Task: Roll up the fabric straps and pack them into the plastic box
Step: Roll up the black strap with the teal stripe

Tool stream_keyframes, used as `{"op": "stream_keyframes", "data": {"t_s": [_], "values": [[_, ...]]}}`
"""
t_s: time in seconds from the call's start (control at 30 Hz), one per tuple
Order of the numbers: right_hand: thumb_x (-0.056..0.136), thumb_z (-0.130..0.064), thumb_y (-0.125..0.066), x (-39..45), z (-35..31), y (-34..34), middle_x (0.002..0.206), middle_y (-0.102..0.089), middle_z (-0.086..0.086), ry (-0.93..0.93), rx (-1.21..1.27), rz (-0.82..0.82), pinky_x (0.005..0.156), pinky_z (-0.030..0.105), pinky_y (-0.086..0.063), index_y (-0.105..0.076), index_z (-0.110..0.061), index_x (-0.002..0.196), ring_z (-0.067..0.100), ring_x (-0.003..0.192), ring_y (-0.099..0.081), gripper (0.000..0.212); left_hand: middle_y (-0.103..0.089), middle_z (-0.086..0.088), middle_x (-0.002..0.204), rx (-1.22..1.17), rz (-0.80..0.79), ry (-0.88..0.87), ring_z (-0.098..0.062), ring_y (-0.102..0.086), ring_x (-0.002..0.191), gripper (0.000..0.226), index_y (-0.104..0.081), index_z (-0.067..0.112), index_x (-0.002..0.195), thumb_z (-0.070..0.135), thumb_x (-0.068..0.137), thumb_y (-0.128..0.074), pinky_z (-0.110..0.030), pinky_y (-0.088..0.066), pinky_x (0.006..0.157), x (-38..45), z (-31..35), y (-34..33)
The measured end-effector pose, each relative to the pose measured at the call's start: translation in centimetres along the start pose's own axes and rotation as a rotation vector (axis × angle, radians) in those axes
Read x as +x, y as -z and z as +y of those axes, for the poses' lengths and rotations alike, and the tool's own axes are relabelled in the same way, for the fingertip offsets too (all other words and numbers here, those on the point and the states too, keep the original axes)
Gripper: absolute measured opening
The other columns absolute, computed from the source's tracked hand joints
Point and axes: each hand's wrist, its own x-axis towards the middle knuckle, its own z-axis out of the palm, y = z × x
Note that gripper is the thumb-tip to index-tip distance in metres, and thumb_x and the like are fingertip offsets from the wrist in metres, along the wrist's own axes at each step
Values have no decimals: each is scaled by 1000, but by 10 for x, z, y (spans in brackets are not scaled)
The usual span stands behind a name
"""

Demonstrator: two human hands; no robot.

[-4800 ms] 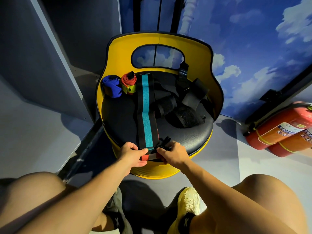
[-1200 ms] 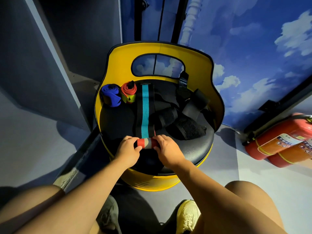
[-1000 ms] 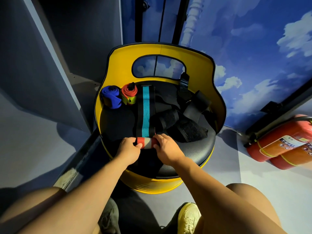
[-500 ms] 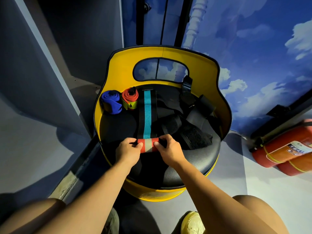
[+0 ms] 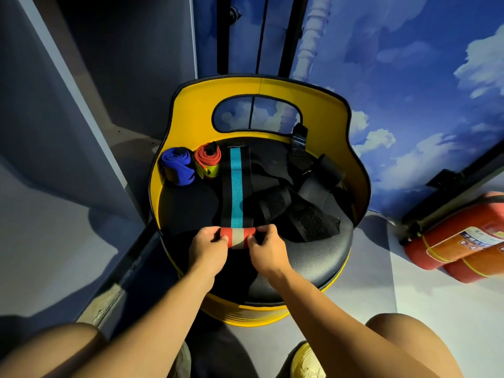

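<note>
While the strap [image 5: 236,188] lies flat along the black seat [image 5: 313,257], its near end is a red-and-grey roll [image 5: 237,237], pinched by the left hand [image 5: 208,248] and right hand [image 5: 266,249].

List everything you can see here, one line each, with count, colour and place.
strap being rolled: 1, black with teal stripe, roll end red and grey, seat middle
blue roll: 1, seat back left
red roll: 1, red with yellow band, beside blue roll
loose black straps: a pile, seat right
chair: 1, yellow, black seat
fire extinguishers: 2, red, floor right
left hand: grip on roll's left end
right hand: grip on roll's right end
</note>
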Motion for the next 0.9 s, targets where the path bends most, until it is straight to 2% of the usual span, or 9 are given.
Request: {"op": "stream_keyframes", "data": {"t_s": [0.17,0.27,0.37,0.47,0.57,0.67,0.77,0.83,0.9], "values": [[96,-28,-58,-4,-1,5,113,-69,8,9,-113,-9,82,25,-45,-59,-13,118,25,106,-64,27,-63,0,118,67,0,-14,-14,-55,100,32,-61,21,127,17,96,-66,-31,-53,84,-5,-3,8],[96,-37,-59,7,-3,5,112,-71,10,14,-205,-7,85,28,-47,-65,-13,117,27,108,-64,32,-63,1,113,162,19,-63,-17,-57,97,24,-64,25,118,24,95,-68,-29,-52,74,-1,4,12],[93,-42,-63,19,-2,1,110,-72,8,35,-231,35,89,31,-49,-70,-14,114,26,108,-65,36,-67,0,112,207,36,-77,-22,-63,101,23,-69,24,112,32,91,-72,-34,-58,79,8,10,11],[90,-37,-66,23,1,-6,107,-69,9,168,-247,165,89,35,-47,-69,-16,110,29,103,-62,29,-71,-3,113,191,77,-99,-22,-65,102,29,-74,19,110,37,87,-76,-36,-57,84,12,11,6],[90,-36,-66,25,7,-8,89,-69,4,315,-292,242,77,38,-48,-70,-17,91,26,90,-60,20,-73,-3,106,230,92,-130,-20,-64,98,30,-77,15,107,39,89,-74,-33,-52,80,14,10,2],[98,-38,-57,22,13,-6,76,-66,5,373,-340,221,66,37,-42,-61,-14,79,26,79,-58,30,-71,-3,96,304,57,-172,-19,-64,94,29,-76,14,100,41,94,-66,-36,-55,79,14,9,3],[99,-34,-55,13,15,-2,97,-72,5,415,-356,124,79,29,-43,-68,-14,103,23,94,-61,24,-70,-3,108,385,-45,-212,-14,-61,95,26,-72,18,116,33,98,-60,-30,-52,79,9,7,5],[93,-24,-62,7,13,5,116,-70,6,394,-319,8,90,17,-38,-65,-10,122,21,110,-59,33,-67,-2,121,405,-111,-225,-18,-62,108,37,-63,22,132,26,96,-63,-35,-54,92,7,0,5],[86,-13,-67,5,13,10,125,-66,9,397,-318,-69,94,11,-33,-59,-7,131,23,117,-58,46,-58,-4,138,400,-127,-219,-24,-55,127,56,-48,25,147,20,95,-66,-42,-48,106,5,-6,6]]}}
